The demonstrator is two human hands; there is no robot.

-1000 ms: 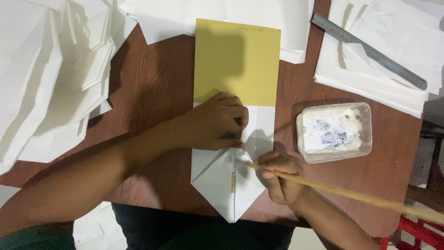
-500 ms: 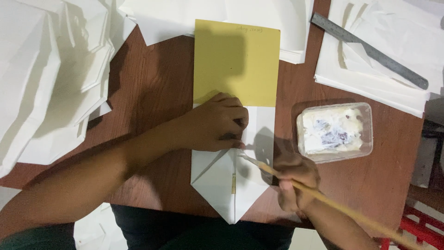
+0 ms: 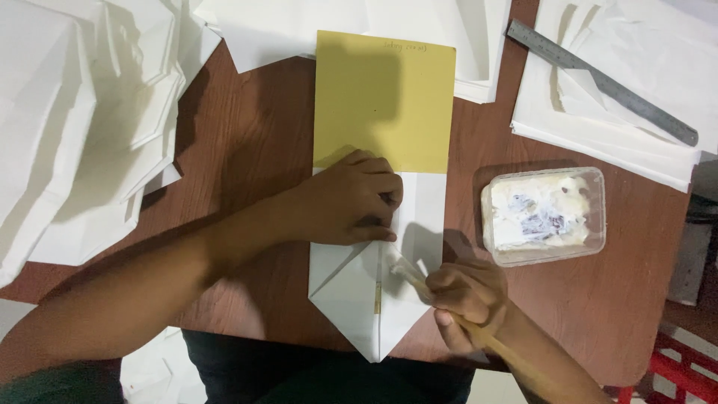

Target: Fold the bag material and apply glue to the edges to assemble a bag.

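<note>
A folded white paper piece (image 3: 351,288) with a pointed lower end lies on the brown table (image 3: 247,135), partly under a yellow card (image 3: 383,101). My left hand (image 3: 351,202) presses flat on the paper just below the card's lower edge. My right hand (image 3: 467,295) grips a thin wooden stick (image 3: 415,275) whose white-smeared tip touches the paper next to its centre seam. The stick's rear part is hidden behind my right wrist.
A clear plastic tub of white paste (image 3: 542,215) stands right of the paper. A metal ruler (image 3: 602,81) lies on white sheets (image 3: 613,112) at the top right. Stacks of folded white paper (image 3: 82,127) fill the left side. More sheets (image 3: 277,30) lie at the top.
My right hand has swung the stick round, from lying nearly level toward the right to pointing steeply down behind my wrist. Its tip stays on the paper. The left hand has not moved.
</note>
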